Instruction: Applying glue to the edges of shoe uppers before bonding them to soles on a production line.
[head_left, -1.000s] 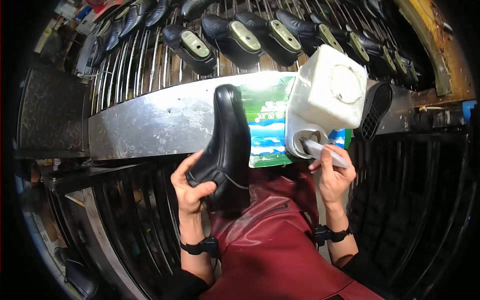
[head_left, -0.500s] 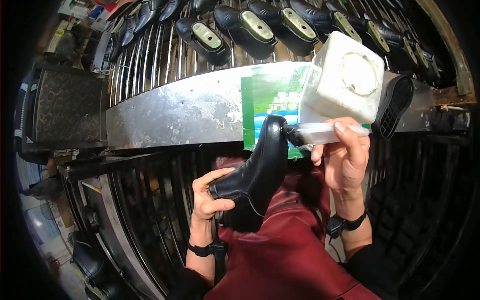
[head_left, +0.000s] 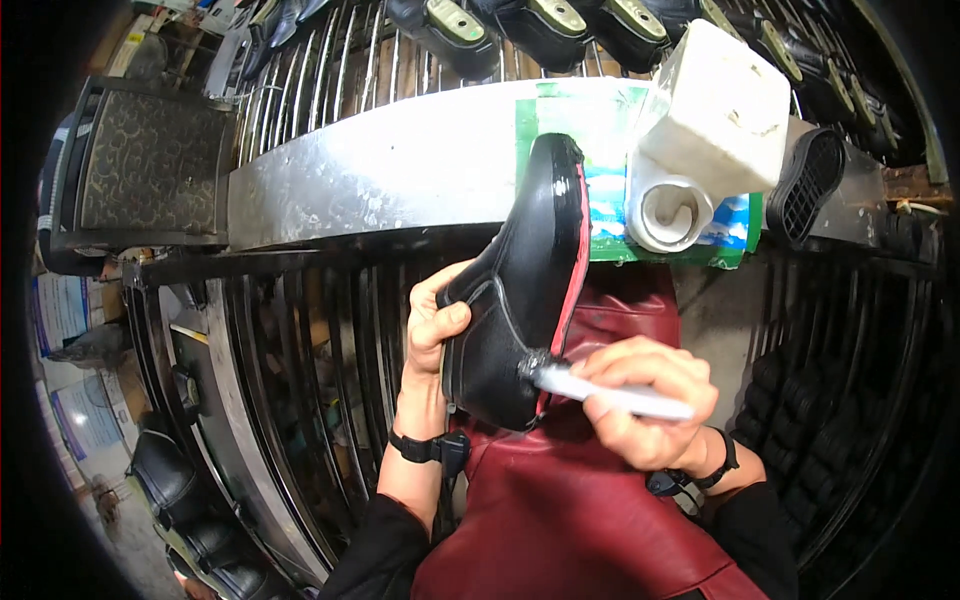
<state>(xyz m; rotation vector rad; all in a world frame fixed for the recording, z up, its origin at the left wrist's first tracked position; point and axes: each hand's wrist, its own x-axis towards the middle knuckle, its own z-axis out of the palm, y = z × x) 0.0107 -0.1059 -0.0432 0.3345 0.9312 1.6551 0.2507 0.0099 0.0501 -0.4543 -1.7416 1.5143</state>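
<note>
A black leather ankle boot (head_left: 525, 270) is held out in front of me, its toe pointing away. Gripping it by the top opening is my left hand (head_left: 435, 325), thumb on the near side. My right hand (head_left: 665, 395) is closed around a brush (head_left: 625, 398) with a pale plastic handle. The dark bristles touch the boot's side low down near the heel, close to the sole edge. A pinkish-red strip runs along that bottom edge. The sole face is turned mostly out of sight.
A metal ledge (head_left: 370, 170) crosses ahead, bearing a green printed sheet (head_left: 605, 245), a white plastic jug (head_left: 720, 110) with an open round mouth and a black sole (head_left: 808, 187). Beyond, several shoes lie on a barred rack (head_left: 330, 75). A dark red apron (head_left: 570, 510) covers my lap.
The brush has gone from the boot's toe down to near its heel. My left hand has turned the boot, bringing the pinkish-red edge into view. The jug's open mouth now shows.
</note>
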